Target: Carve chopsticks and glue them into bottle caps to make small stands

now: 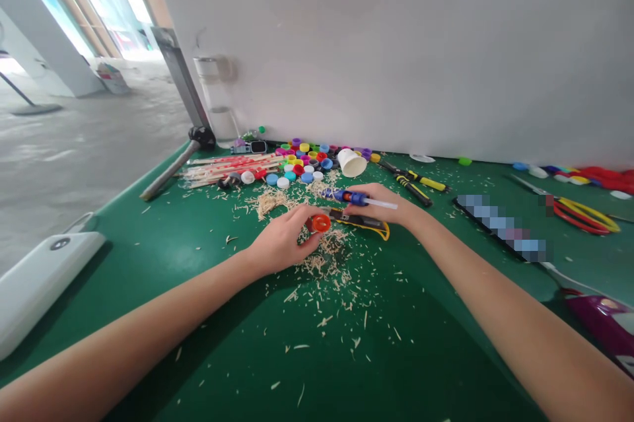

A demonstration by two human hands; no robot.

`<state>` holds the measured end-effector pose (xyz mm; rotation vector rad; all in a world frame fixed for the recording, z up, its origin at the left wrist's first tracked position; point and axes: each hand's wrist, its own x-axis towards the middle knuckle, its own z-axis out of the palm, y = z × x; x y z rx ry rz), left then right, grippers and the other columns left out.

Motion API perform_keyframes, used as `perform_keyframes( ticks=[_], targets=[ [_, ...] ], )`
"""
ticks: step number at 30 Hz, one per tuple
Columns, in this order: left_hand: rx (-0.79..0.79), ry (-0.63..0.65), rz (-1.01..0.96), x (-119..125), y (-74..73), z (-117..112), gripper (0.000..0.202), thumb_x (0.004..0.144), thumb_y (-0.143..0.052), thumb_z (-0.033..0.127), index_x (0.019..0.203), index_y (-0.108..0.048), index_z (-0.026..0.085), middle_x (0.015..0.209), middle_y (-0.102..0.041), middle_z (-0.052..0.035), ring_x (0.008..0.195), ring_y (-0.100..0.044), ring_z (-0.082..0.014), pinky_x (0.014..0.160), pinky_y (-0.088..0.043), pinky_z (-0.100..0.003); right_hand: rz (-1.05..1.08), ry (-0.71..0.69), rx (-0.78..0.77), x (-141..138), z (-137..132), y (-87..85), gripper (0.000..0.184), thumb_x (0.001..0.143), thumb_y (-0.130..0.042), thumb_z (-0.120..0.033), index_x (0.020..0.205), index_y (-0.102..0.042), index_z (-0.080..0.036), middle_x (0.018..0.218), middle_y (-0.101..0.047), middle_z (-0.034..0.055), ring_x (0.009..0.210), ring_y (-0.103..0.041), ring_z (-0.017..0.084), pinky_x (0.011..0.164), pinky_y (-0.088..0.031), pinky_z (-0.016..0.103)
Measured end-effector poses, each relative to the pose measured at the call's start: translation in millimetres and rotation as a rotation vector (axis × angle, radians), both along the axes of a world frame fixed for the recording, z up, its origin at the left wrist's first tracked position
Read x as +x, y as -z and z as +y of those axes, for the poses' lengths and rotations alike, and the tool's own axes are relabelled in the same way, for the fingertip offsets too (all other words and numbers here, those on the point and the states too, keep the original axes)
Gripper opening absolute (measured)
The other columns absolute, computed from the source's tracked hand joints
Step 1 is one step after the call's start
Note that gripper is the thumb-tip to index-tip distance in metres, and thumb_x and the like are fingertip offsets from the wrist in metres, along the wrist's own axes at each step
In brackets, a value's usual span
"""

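Between the thumb and fingers of my left hand [284,240] is an orange-red bottle cap [321,223], its hollow side facing up toward me. My right hand [377,196] is closed around a blue hot glue gun [351,197]; most of its fingers are hidden. The gun's nozzle points left, and a translucent glue stick [381,203] sticks out of its back end over my hand. Just below the gun, a black and yellow utility knife [364,220] lies on the green table [396,343]. Wood shavings [329,257] are scattered under and around both hands.
Colourful bottle caps [307,164], a white paper cup [351,163] and wrapped sticks [232,168] lie at the back. Yellow-black pliers [409,181], a phone [500,227] and scissors [569,207] are on the right. A hammer [181,161] and white power bank [47,277] are left.
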<state>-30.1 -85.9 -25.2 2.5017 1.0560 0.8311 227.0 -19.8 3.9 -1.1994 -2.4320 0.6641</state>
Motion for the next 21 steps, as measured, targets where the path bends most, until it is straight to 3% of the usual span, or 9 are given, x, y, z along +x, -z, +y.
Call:
perform_keyframes(
  ticks=[7, 10, 13, 15, 18, 21],
  targets=[
    [-0.008, -0.017, 0.022, 1, -0.5, 3, 0.030, 0.089, -0.049, 0.030, 0.118, -0.048, 0.020, 0.110, -0.062, -0.0075, 0.089, -0.061, -0.0167, 0.071, -0.052, -0.029, 0.066, 0.366, 0.127, 11, -13, -2.8, 0.032, 0.079, -0.062, -0.053, 0.088, -0.063, -0.022, 0.073, -0.064, 0.0015, 0.064, -0.055, 0.016, 0.057, -0.040, 0.030],
    [-0.017, -0.057, 0.013, 2, 1.3, 4, 0.029, 0.088, -0.051, 0.029, 0.116, -0.048, 0.021, 0.107, -0.062, -0.0062, 0.091, -0.061, -0.0173, 0.073, -0.052, -0.030, 0.014, 0.388, 0.136, 9, -31, -1.3, 0.033, 0.083, -0.057, -0.054, 0.075, -0.059, -0.022, 0.069, -0.060, 0.0015, 0.060, -0.053, 0.015, 0.054, -0.037, 0.030],
    [-0.021, -0.114, -0.015, 2, 3.6, 7, 0.024, 0.087, -0.054, 0.027, 0.110, -0.048, 0.021, 0.105, -0.062, -0.0051, 0.093, -0.060, -0.0176, 0.076, -0.051, -0.032, 0.010, 0.408, 0.163, 3, -56, 2.1, 0.032, 0.084, -0.057, -0.052, 0.074, -0.056, -0.022, 0.070, -0.059, 0.0008, 0.061, -0.052, 0.015, 0.055, -0.038, 0.030],
    [-0.023, -0.138, -0.045, 1, 5.0, 9, 0.022, 0.086, -0.055, 0.026, 0.107, -0.048, 0.021, 0.102, -0.063, -0.0042, 0.093, -0.061, -0.0171, 0.076, -0.051, -0.031, 0.063, 0.432, 0.211, -1, -73, 4.2, 0.029, 0.083, -0.058, -0.051, 0.080, -0.057, -0.022, 0.080, -0.061, 0.0020, 0.068, -0.055, 0.016, 0.059, -0.041, 0.030],
    [-0.028, -0.143, -0.090, 3, 6.7, 12, 0.022, 0.086, -0.056, 0.025, 0.106, -0.048, 0.022, 0.100, -0.065, -0.0031, 0.092, -0.061, -0.0160, 0.075, -0.051, -0.030, 0.126, 0.514, 0.117, -3, -93, 8.4, 0.033, 0.082, -0.058, -0.054, 0.091, -0.058, -0.022, 0.082, -0.063, 0.0027, 0.065, -0.056, 0.016, 0.057, -0.043, 0.030],
    [-0.043, -0.144, -0.105, 7, 8.3, 16, 0.024, 0.086, -0.056, 0.027, 0.108, -0.048, 0.022, 0.099, -0.066, -0.0032, 0.090, -0.062, -0.0162, 0.073, -0.052, -0.029, 0.187, 0.481, 0.087, -1, -101, 16.0, 0.040, 0.082, -0.059, -0.052, 0.110, -0.061, -0.023, 0.100, -0.067, 0.0067, 0.083, -0.063, 0.022, 0.070, -0.050, 0.035]
  ],
)
